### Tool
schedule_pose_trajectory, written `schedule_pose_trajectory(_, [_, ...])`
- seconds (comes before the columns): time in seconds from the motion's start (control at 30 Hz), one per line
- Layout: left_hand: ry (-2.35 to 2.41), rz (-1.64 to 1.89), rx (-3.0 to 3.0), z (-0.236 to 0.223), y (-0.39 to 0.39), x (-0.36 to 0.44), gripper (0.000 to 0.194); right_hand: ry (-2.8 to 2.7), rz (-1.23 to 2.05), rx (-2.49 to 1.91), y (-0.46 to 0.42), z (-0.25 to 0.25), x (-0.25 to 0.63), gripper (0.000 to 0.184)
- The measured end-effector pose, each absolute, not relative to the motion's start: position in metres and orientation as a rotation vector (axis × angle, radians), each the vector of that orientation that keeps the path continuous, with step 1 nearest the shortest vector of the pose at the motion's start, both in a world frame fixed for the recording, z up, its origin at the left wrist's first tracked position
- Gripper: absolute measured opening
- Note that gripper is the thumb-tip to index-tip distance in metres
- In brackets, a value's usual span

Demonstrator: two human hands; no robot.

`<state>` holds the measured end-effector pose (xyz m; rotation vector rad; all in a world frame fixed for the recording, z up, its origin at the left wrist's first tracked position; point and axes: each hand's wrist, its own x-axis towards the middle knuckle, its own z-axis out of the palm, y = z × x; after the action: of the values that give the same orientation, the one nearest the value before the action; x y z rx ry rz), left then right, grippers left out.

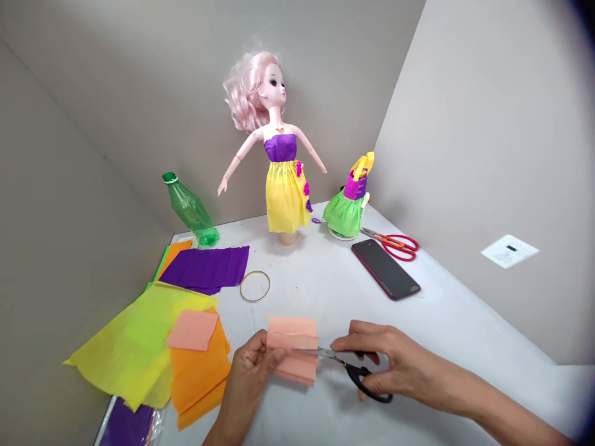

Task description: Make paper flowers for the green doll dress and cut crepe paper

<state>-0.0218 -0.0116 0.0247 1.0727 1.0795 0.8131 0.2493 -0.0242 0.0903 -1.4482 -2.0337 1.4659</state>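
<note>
My left hand [248, 378] pinches a folded piece of peach crepe paper [292, 348] at its left edge, holding it up off the table. My right hand [395, 365] grips black-handled scissors [356, 371] with its fingers through the handles. The steel blades reach the paper's right edge at about mid-height, and the part of the blades behind the paper is hidden. A smaller peach paper square [192, 329] lies on orange crepe paper [199, 371], just left of my left hand.
A doll in a purple and yellow paper dress [286, 186] stands at the back beside a small green paper dress [344, 210]. Also on the white table [325, 291] are a green plastic bottle [190, 210], purple paper [204, 269], yellow-green paper [134, 341], a tape roll [255, 286], a phone [385, 269] and red scissors [393, 244].
</note>
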Motion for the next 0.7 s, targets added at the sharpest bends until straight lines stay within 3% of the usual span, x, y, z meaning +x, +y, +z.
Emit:
schedule_pose_trajectory(0.23, [1.101, 0.826, 1.057, 0.0267, -0.0108, -0.0195, 0.033, -2.011, 1.489, -1.422, -0.0249, 0.0885, 0.2496, 0.043])
schedule_pose_trajectory(0.7, [1.112, 0.819, 1.013, 0.026, -0.0117, -0.0179, 0.033, -2.155, 1.361, -1.453, -0.0197, 0.0839, 0.2465, 0.054])
